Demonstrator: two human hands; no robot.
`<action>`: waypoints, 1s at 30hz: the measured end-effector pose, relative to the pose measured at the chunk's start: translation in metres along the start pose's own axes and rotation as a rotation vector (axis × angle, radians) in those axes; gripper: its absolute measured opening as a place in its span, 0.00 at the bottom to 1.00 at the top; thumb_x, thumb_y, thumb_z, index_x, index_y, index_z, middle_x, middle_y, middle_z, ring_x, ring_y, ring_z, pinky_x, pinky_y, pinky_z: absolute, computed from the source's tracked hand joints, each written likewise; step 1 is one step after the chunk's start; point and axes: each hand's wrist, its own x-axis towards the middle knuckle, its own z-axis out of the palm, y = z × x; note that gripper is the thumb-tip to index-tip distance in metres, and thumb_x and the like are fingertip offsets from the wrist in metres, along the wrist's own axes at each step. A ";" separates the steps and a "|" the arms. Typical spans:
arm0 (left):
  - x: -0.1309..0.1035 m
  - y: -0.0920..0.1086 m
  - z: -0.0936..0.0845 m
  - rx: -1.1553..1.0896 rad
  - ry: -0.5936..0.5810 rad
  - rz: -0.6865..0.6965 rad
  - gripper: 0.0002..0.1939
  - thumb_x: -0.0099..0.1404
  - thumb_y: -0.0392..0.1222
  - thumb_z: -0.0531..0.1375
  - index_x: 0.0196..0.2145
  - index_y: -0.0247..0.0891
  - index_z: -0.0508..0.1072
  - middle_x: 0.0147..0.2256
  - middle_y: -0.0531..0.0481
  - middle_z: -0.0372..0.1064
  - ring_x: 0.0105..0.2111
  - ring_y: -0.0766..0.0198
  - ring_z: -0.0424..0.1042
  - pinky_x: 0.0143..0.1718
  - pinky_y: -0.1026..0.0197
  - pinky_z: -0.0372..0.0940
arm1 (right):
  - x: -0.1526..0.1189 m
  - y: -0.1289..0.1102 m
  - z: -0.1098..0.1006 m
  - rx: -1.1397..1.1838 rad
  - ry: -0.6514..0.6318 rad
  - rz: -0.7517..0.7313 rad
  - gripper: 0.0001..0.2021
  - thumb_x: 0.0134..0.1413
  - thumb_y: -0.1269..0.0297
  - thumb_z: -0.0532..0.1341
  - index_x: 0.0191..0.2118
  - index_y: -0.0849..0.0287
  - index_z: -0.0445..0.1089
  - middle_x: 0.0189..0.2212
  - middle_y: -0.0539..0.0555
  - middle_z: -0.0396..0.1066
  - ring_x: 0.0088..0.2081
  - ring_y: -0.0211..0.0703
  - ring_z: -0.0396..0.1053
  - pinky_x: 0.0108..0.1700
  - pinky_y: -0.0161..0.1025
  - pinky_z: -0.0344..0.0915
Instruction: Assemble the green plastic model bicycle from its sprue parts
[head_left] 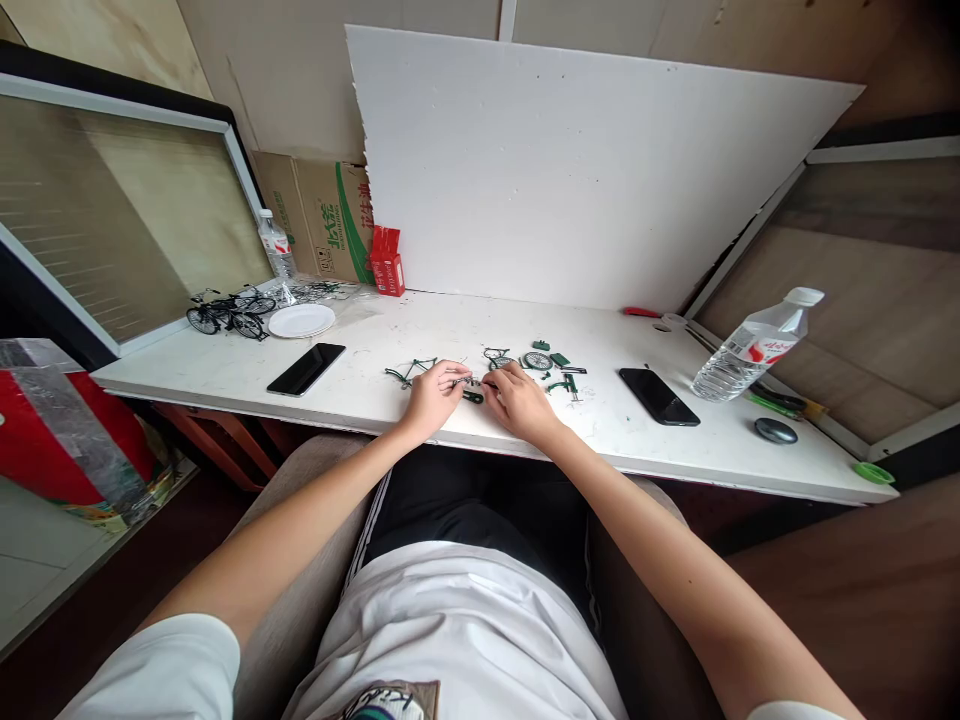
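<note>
One left hand (437,397): pinches a tiny part (471,380) in the fingertips, close to the front edge of the white desk (442,318).
One right hand (523,400): curls in just beside the tiny part; too small to see for sure if gripping.
Tiny part: sits in the small gap between both hands.
Green strip (473,397): shows just below the tiny part.
Green frame (409,373): lies just left of the left hand.
Wheel (537,360): lies past the right hand, beside a green block (559,359).
Green bits (570,384): lie to the right of the right hand.
Left phone (306,369), right phone (659,396): lie well apart, one on each side.
Bottle (757,345): sits past the right phone.
Black bikes (232,312): stand far left, near a plate (301,320).
</note>
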 end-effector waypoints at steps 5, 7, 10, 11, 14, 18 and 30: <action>-0.002 -0.003 0.000 0.013 0.016 0.031 0.09 0.67 0.32 0.65 0.45 0.37 0.77 0.48 0.39 0.81 0.51 0.54 0.82 0.54 0.51 0.77 | 0.001 0.002 0.000 0.033 -0.034 -0.028 0.12 0.77 0.64 0.54 0.46 0.58 0.74 0.38 0.62 0.76 0.51 0.59 0.69 0.52 0.53 0.68; -0.003 -0.004 0.000 0.019 0.008 0.033 0.10 0.66 0.31 0.64 0.45 0.37 0.77 0.47 0.40 0.81 0.51 0.54 0.82 0.53 0.51 0.78 | 0.001 0.004 0.001 0.050 -0.033 -0.041 0.13 0.77 0.64 0.53 0.44 0.59 0.75 0.37 0.62 0.76 0.51 0.59 0.69 0.52 0.53 0.68; -0.003 -0.004 0.000 0.024 -0.004 0.043 0.09 0.67 0.31 0.64 0.45 0.36 0.77 0.47 0.39 0.81 0.51 0.54 0.82 0.54 0.50 0.78 | 0.000 0.006 0.002 0.087 -0.024 -0.057 0.16 0.78 0.62 0.52 0.41 0.59 0.76 0.35 0.61 0.75 0.49 0.57 0.69 0.52 0.52 0.68; -0.004 -0.003 0.000 0.022 -0.009 0.050 0.09 0.67 0.31 0.64 0.46 0.36 0.77 0.47 0.39 0.81 0.51 0.54 0.82 0.54 0.50 0.78 | 0.000 0.006 0.002 0.098 -0.023 -0.055 0.18 0.78 0.61 0.52 0.40 0.59 0.76 0.34 0.61 0.74 0.48 0.57 0.69 0.51 0.52 0.69; -0.005 -0.003 -0.001 0.014 -0.019 0.070 0.09 0.68 0.32 0.63 0.46 0.35 0.78 0.47 0.39 0.81 0.50 0.54 0.82 0.55 0.49 0.77 | -0.001 0.007 0.002 0.115 -0.021 -0.036 0.20 0.79 0.59 0.50 0.38 0.58 0.76 0.32 0.61 0.74 0.46 0.56 0.69 0.50 0.52 0.69; -0.005 -0.002 -0.001 0.003 -0.012 0.081 0.08 0.68 0.34 0.64 0.45 0.36 0.78 0.47 0.39 0.81 0.50 0.54 0.82 0.55 0.51 0.78 | -0.001 0.009 0.003 0.124 -0.026 -0.008 0.22 0.79 0.57 0.50 0.36 0.57 0.76 0.29 0.60 0.72 0.45 0.57 0.69 0.49 0.53 0.69; -0.004 -0.001 0.000 0.027 -0.001 0.074 0.08 0.68 0.35 0.64 0.45 0.37 0.78 0.49 0.39 0.81 0.51 0.54 0.82 0.56 0.49 0.77 | 0.000 0.002 0.002 0.142 -0.022 0.070 0.15 0.77 0.57 0.51 0.44 0.57 0.71 0.36 0.61 0.75 0.43 0.57 0.68 0.47 0.52 0.66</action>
